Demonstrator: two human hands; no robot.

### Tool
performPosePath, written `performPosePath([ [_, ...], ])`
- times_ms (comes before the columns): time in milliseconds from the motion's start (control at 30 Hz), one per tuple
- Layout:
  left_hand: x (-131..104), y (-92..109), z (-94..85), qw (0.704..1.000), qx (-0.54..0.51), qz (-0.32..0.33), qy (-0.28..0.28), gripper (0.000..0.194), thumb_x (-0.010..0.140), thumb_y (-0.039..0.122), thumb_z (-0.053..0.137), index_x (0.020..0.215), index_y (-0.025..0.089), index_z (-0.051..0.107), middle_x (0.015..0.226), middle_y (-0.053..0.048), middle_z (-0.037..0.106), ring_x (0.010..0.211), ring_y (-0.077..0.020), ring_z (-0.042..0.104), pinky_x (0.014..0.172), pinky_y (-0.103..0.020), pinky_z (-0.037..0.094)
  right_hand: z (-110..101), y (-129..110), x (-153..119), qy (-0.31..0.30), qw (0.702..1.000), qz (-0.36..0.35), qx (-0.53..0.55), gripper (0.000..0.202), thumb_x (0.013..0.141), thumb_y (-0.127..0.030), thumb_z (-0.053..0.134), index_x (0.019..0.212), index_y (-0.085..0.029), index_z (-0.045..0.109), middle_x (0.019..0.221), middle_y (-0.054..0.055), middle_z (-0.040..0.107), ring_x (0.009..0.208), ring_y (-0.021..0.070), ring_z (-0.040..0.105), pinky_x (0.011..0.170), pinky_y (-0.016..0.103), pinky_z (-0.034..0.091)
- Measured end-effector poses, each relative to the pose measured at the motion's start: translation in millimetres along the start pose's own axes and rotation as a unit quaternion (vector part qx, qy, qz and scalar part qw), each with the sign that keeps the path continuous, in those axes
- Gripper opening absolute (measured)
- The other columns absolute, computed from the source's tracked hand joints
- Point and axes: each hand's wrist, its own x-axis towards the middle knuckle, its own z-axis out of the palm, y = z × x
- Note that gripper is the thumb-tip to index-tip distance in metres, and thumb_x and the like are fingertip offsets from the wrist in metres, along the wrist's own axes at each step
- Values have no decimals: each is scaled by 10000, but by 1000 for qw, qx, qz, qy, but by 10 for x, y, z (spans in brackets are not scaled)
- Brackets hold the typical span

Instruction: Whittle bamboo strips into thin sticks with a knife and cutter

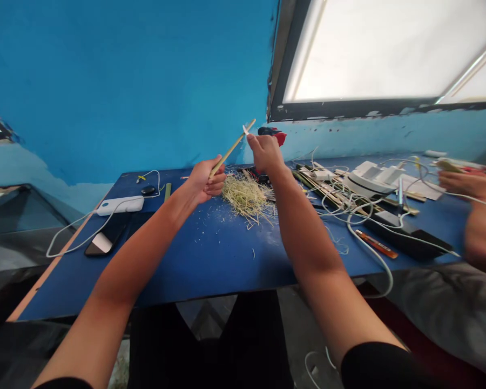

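My left hand (206, 181) grips the lower end of a thin pale bamboo stick (234, 147) that slants up to the right above the blue table (210, 254). My right hand (265, 151) is closed on a small blade (245, 129) whose tip touches the stick near its upper end. Below both hands lies a heap of pale shavings (246, 195) on the table. Small chips are scattered in front of the heap.
At the left lie a white power bank (119, 205) with a white cable and a dark phone (105, 237). Cables, a white device (368, 178), bamboo strips and an orange cutter (376, 244) crowd the right. Another person's arm (476, 208) reaches in at far right.
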Motion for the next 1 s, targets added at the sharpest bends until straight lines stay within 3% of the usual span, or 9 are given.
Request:
performPosePath([
  [133,-10,47,-71,1000,11,9,-9,657,1185,420,251,578,214,393,335,72,241,233,-47,179,291,-193,111,38,-17,33,8,1000,-4,8,601,1112,-640,316,680,-252,471,708,63,496,750,231,485,752,401,339],
  [233,-5,52,-82,999,26,6,-33,625,1180,418,292,599,214,403,344,77,249,236,-44,169,293,-190,104,-46,152,84,52,998,29,1,595,1123,-611,304,664,-262,451,694,56,495,725,224,489,743,401,339],
  [367,23,46,-83,998,41,3,-48,603,1176,417,315,614,218,403,344,78,253,239,-44,170,294,-188,103,-151,318,112,66,996,45,-37,603,1126,-590,305,655,-261,489,728,84,576,774,245,550,766,404,362],
  [567,58,102,-252,998,52,-15,-36,596,1179,391,297,623,218,425,340,73,270,233,-46,183,286,-187,122,-132,229,65,36,993,88,-70,660,1114,-668,312,785,-231,682,893,165,713,937,312,645,811,403,415],
  [767,39,187,-354,996,79,-26,-14,610,1181,372,293,608,221,440,337,75,265,221,-48,196,277,-181,144,-126,122,26,-5,990,103,-92,648,1103,-658,384,981,-164,786,994,215,725,1009,347,670,874,445,467],
  [900,-52,331,-506,991,131,-28,-10,620,1174,360,335,577,222,427,347,65,275,225,-41,195,276,-169,169,-145,208,39,-9,985,130,-110,609,1110,-591,415,1081,-118,796,1060,247,724,1051,376,676,921,493,473],
  [1000,-116,459,-671,989,146,-14,-23,613,1164,389,371,575,228,422,352,49,303,226,-41,216,278,-161,184,-191,306,66,-12,982,155,-105,558,1096,-562,450,1030,-128,794,1042,242,733,1040,362,674,913,471,485],
])
